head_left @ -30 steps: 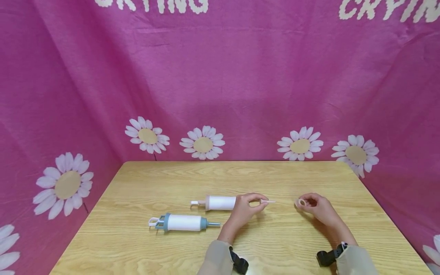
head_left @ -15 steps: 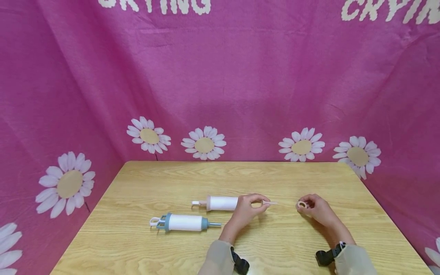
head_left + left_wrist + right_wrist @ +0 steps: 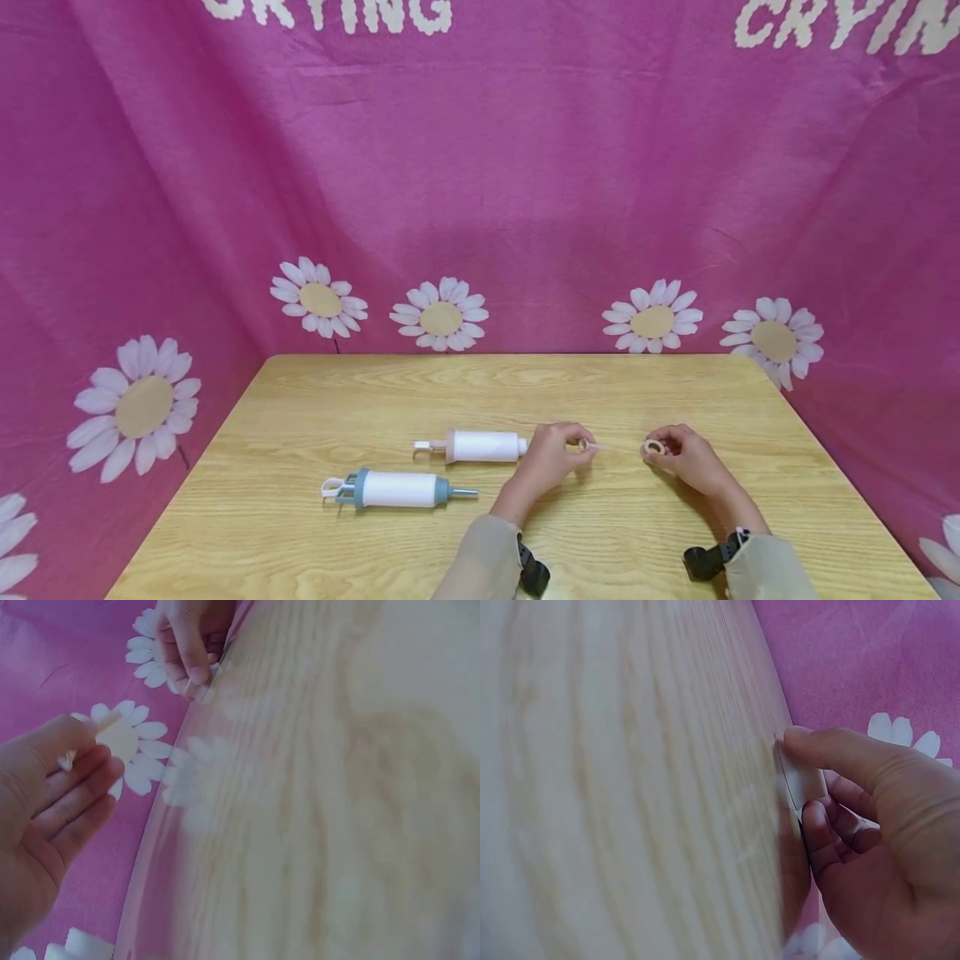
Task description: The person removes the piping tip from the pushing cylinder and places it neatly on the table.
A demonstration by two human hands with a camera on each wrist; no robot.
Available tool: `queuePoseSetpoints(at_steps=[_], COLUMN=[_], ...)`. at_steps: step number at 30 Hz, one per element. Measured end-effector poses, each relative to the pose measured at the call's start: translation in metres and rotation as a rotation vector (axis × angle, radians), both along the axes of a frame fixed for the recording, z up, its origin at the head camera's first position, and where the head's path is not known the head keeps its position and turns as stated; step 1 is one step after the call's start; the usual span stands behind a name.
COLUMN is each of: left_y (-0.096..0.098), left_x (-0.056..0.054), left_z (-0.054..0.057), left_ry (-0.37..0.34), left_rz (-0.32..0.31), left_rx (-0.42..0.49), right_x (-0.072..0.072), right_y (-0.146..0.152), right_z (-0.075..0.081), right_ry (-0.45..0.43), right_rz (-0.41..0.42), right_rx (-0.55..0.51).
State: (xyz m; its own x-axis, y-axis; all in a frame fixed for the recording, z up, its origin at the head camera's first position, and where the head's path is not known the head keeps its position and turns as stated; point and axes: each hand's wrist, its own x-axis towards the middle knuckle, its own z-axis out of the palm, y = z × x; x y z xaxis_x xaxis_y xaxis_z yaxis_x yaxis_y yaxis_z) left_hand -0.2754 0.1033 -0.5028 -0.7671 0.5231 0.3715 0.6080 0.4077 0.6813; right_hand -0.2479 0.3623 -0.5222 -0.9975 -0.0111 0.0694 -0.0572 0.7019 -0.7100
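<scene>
In the head view, my left hand [image 3: 551, 457] pinches a small pale pink nozzle [image 3: 598, 447] whose thin tip points right. The left wrist view shows that nozzle [image 3: 107, 721] between thumb and fingers. Across from it, my right hand [image 3: 686, 457] pinches a pale ring-shaped cap [image 3: 654, 447], its round hole visible from above. In the right wrist view the cap [image 3: 804, 774] is seen edge-on, close to the tabletop. Nozzle and cap are apart. Just left of my left hand lies a syringe-like tube [image 3: 486, 446] with a white barrel, pale pink collar and white handle.
A second syringe-like tube [image 3: 400, 490], white with blue-grey ends and a thin blue-grey spout, lies nearer and to the left. Both tubes rest on the wooden table [image 3: 360, 550]. A pink flowered cloth [image 3: 480, 208] hangs behind the table and along its sides.
My left hand has shifted right, away from the pink-collared tube, uncovering its white right end. The nozzle has turned slightly and sits nearer the cap. My right hand has barely moved.
</scene>
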Motion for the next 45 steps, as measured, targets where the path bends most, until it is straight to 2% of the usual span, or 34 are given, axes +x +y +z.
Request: queuePoseSetpoints(at_steps=[6, 11, 16, 23, 33, 45], left_y=[0.011, 0.017, 0.019, 0.021, 0.021, 0.021], left_x=[-0.006, -0.009, -0.009, -0.008, -0.008, -0.009], left_z=[-0.003, -0.008, -0.009, -0.009, -0.012, -0.013], left_ry=[-0.055, -0.092, -0.074, -0.039, -0.009, 0.014], left_rz=[0.021, 0.003, 0.0, 0.039, 0.069, 0.071], left_rx=[-0.062, -0.096, -0.146, -0.207, -0.258, -0.275], right_x=[0.0, 0.002, 0.001, 0.002, 0.003, 0.003], right_y=[0.0, -0.001, 0.0, -0.001, -0.002, -0.003], right_z=[-0.001, 0.0, -0.001, 0.0, 0.004, 0.004], right_ry=[0.008, 0.011, 0.026, 0.026, -0.017, -0.021], right_rz=[0.001, -0.006, -0.012, -0.013, -0.02, -0.028], right_rx=[-0.028, -0.051, -0.06, -0.06, -0.046, -0.05])
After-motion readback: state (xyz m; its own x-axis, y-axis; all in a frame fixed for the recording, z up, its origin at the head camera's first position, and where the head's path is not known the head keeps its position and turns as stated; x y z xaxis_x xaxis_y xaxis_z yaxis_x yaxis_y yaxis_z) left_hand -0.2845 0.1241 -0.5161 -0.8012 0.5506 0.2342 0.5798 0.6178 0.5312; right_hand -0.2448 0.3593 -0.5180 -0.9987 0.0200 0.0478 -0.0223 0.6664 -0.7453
